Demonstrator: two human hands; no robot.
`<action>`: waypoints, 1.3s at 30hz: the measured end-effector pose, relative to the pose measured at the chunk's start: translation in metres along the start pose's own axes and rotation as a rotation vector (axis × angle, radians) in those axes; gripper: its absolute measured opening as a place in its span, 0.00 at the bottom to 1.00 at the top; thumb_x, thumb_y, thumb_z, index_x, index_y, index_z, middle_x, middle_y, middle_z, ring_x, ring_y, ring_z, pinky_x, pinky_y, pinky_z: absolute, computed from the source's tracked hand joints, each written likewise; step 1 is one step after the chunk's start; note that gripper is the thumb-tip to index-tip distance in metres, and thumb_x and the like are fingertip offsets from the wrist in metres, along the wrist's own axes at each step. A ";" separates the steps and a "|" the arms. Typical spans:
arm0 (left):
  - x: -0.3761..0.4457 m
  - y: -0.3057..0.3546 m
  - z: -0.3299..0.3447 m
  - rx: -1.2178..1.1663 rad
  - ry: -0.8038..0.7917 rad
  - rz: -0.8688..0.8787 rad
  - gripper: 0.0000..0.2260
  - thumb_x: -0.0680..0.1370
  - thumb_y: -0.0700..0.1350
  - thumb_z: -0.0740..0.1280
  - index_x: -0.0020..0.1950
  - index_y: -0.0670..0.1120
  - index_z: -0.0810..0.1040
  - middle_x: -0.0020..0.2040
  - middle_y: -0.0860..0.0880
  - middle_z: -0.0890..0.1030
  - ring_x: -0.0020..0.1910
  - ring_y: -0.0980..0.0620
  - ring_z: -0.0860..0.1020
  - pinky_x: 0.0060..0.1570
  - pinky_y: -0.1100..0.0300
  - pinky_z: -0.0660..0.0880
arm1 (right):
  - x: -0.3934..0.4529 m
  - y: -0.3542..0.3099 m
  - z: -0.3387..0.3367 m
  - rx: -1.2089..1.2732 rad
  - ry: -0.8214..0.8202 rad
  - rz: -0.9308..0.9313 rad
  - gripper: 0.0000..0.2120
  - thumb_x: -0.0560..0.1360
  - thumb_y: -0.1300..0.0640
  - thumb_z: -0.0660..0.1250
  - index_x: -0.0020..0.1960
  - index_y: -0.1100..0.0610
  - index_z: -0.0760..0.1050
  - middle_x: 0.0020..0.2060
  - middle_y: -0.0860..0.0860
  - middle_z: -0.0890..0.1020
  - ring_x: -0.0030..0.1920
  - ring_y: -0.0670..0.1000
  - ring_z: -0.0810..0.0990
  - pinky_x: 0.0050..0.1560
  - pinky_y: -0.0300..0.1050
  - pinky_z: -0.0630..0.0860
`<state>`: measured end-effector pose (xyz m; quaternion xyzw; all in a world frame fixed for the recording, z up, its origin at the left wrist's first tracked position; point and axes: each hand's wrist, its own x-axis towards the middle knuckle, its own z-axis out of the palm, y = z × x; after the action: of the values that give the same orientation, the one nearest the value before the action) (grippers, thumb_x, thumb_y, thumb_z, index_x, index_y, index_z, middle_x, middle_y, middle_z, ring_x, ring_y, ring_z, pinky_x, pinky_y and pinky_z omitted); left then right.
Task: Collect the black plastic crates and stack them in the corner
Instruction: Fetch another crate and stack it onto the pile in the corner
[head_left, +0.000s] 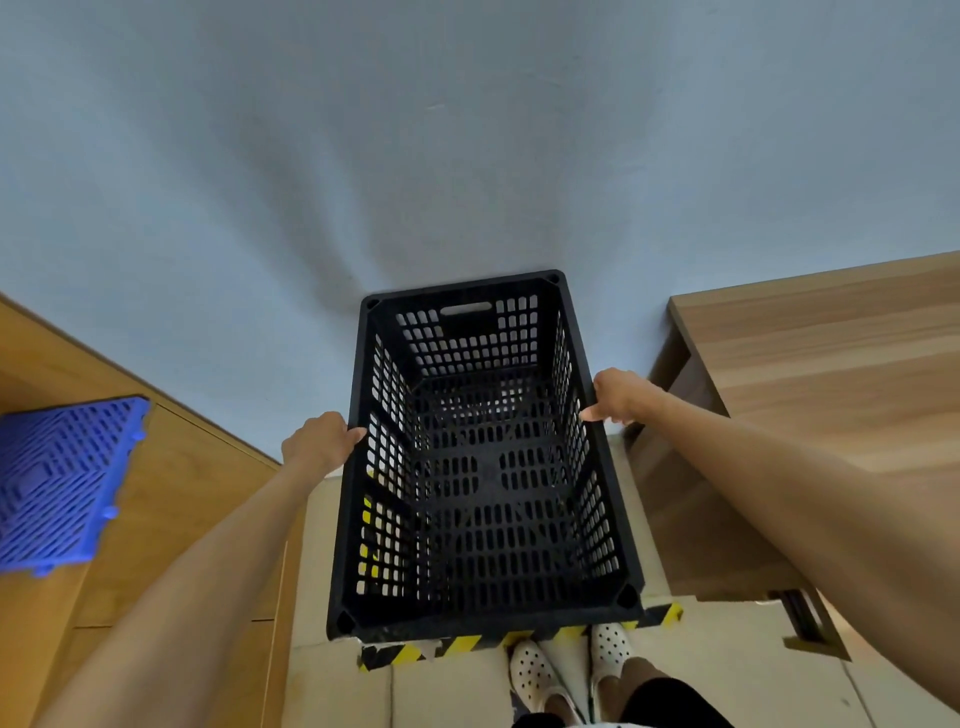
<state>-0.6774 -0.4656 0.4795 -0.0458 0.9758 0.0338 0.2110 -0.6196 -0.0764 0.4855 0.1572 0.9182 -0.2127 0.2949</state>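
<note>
Black plastic crate (483, 457) is clamped at its long rims by the left hand (322, 441) and right hand (621, 397), held against the wall (467, 156), above striped floor tape (462, 644). Placement is judged underway; lowering squarely is called for next.

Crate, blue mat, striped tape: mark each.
crate (483, 457), head view, on its perforated floor
blue mat (62, 483), head view, mid top face
striped tape (395, 656), head view, left end

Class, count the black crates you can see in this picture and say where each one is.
1. The crate is held by its long rims between the left hand and right hand, against the wall. A second one nested underneath may be hidden.
</note>
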 end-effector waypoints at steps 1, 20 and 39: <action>0.000 -0.001 0.001 -0.056 -0.023 -0.015 0.17 0.81 0.56 0.60 0.48 0.42 0.74 0.47 0.44 0.80 0.47 0.44 0.79 0.49 0.51 0.73 | 0.000 0.001 0.000 0.014 0.012 0.006 0.18 0.73 0.47 0.71 0.47 0.62 0.74 0.43 0.58 0.82 0.42 0.55 0.82 0.50 0.49 0.79; -0.095 -0.002 0.047 -0.256 0.001 -0.034 0.31 0.80 0.47 0.66 0.78 0.45 0.53 0.69 0.39 0.72 0.61 0.40 0.77 0.57 0.47 0.77 | -0.024 0.003 -0.002 0.116 0.001 -0.061 0.13 0.78 0.53 0.66 0.51 0.64 0.69 0.33 0.56 0.77 0.33 0.54 0.78 0.37 0.44 0.78; -0.262 0.189 0.150 -0.001 -0.188 0.400 0.30 0.78 0.68 0.50 0.68 0.49 0.72 0.61 0.48 0.79 0.60 0.45 0.76 0.63 0.46 0.67 | -0.070 0.050 0.063 0.317 -0.216 -0.124 0.34 0.75 0.53 0.69 0.73 0.63 0.55 0.67 0.61 0.72 0.59 0.64 0.79 0.38 0.51 0.81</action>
<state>-0.3982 -0.2457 0.4603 0.1518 0.9416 0.0797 0.2900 -0.5147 -0.0751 0.4672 0.1211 0.8441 -0.3880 0.3496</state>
